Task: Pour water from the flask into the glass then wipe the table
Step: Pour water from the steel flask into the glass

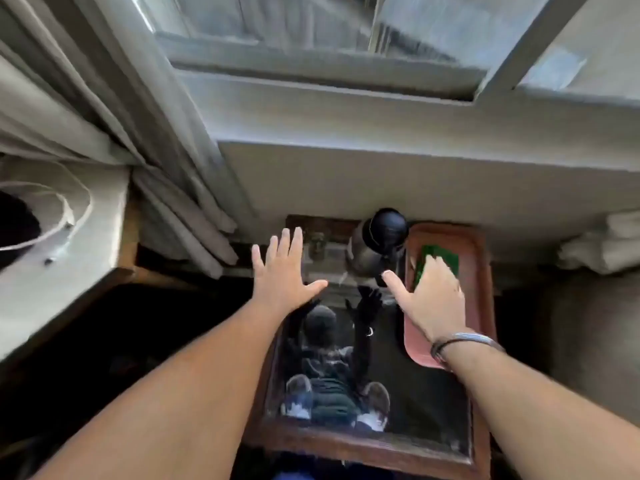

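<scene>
A steel flask [375, 245] with a black lid stands at the far edge of a small wooden table with a glossy glass top [426, 403]. To its left a clear glass [317, 242] is faintly visible. My left hand [282, 271] hovers flat with fingers spread, just left of the glass. My right hand [431, 294] is spread over a pink tray [481, 271], its fingers near a green cloth [445, 259] and its thumb close to the flask's base. Neither hand holds anything.
A white window sill [381, 168] and wall rise right behind the table. Curtains [138, 133] hang at the left beside a white unit [69, 254]. White folded fabric [606, 244] lies at the right. The glass top mirrors my body and shoes.
</scene>
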